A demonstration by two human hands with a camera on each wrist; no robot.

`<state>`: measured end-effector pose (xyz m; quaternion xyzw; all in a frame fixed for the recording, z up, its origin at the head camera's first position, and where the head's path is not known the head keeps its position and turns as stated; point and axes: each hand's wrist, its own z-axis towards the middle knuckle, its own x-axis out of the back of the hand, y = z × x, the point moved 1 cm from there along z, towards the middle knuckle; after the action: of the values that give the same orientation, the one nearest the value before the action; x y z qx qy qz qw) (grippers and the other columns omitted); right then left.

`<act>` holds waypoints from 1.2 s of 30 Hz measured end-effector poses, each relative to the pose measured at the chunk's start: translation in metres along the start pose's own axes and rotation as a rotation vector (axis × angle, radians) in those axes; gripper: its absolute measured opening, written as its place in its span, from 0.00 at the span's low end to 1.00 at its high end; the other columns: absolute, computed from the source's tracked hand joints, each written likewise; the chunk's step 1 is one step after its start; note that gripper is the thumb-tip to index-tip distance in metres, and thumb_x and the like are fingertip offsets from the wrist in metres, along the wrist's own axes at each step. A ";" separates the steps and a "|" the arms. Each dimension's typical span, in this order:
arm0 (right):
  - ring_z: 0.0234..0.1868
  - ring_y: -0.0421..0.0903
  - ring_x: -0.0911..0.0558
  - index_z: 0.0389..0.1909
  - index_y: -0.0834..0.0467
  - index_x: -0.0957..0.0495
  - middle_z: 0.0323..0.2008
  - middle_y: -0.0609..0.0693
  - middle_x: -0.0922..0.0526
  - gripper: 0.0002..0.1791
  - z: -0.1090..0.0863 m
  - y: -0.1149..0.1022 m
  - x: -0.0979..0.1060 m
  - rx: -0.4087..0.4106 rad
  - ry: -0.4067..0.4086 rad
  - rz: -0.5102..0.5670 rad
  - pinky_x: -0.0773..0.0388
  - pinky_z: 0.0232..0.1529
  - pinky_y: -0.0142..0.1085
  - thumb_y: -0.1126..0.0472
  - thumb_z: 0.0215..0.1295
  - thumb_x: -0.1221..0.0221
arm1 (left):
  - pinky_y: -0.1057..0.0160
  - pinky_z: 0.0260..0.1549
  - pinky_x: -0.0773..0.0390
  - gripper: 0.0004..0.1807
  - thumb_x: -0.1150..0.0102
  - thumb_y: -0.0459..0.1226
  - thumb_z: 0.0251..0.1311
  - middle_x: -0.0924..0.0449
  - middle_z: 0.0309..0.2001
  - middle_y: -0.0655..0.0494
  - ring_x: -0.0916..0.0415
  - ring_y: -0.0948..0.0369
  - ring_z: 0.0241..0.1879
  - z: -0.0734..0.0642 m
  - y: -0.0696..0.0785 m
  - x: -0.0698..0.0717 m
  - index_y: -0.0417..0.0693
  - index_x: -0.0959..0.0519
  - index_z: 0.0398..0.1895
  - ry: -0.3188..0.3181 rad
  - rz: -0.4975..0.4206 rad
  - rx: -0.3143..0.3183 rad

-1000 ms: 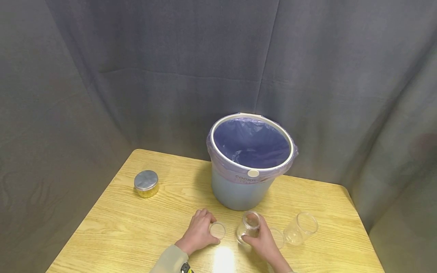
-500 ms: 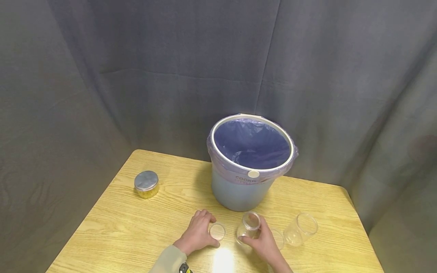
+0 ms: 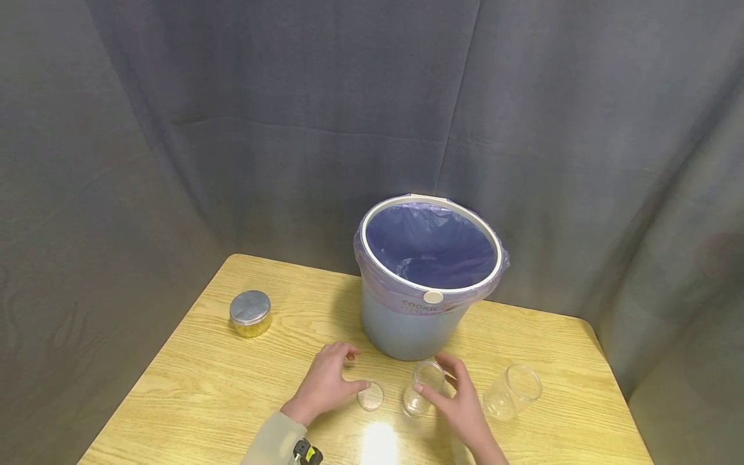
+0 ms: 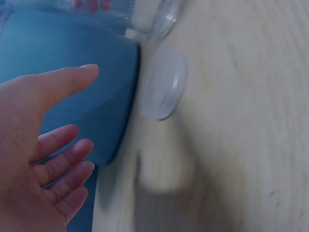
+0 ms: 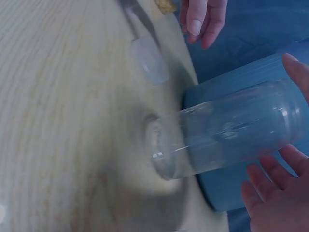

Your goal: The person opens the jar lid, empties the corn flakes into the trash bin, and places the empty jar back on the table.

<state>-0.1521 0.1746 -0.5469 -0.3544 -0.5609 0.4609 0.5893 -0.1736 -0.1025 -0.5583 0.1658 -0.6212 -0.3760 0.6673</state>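
Fingers of my left hand (image 3: 324, 382) stand spread from its thumb, which points toward the lid (image 3: 371, 397) on the table (image 3: 308, 300). My right hand (image 3: 465, 408) has thumb and fingers parted around the jar (image 3: 420, 395); I can't tell whether they touch it. That jar stands upright, right of the lid, near the bin (image 3: 403, 332), where I read "COOKIE" above an illegible line. Another jar (image 3: 507, 395) stands farther right; far left, a tin (image 3: 250, 314).

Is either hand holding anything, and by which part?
Nothing appears held: the left hand is open beside the lid; the right hand is spread around the jar near its rim, fingertip contact unclear.
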 end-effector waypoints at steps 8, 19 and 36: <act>0.63 0.49 0.28 0.64 0.60 0.28 0.61 0.55 0.24 0.36 0.004 -0.019 0.002 0.133 0.089 -0.024 0.33 0.64 0.45 0.63 0.56 0.25 | 0.47 0.49 0.26 0.27 0.22 0.41 0.53 0.20 0.46 0.48 0.25 0.49 0.49 -0.003 0.002 0.018 0.40 0.21 0.53 0.079 -0.057 0.016; 0.63 0.48 0.27 0.64 0.58 0.26 0.60 0.52 0.23 0.35 0.001 -0.044 0.002 0.233 0.119 -0.042 0.35 0.63 0.37 0.65 0.54 0.24 | 0.48 0.51 0.26 0.27 0.23 0.43 0.55 0.20 0.46 0.54 0.24 0.48 0.51 -0.015 0.000 0.036 0.44 0.20 0.55 0.156 -0.109 0.102; 0.64 0.48 0.29 0.64 0.57 0.26 0.62 0.51 0.25 0.33 -0.009 -0.080 -0.012 0.308 0.034 0.060 0.37 0.65 0.33 0.67 0.57 0.27 | 0.49 0.49 0.27 0.26 0.24 0.42 0.56 0.19 0.47 0.52 0.26 0.51 0.51 -0.072 -0.022 0.065 0.46 0.21 0.56 0.243 -0.112 0.282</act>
<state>-0.1306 0.1383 -0.4776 -0.2840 -0.4627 0.5527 0.6322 -0.1146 -0.1803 -0.5400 0.3362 -0.5723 -0.2989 0.6857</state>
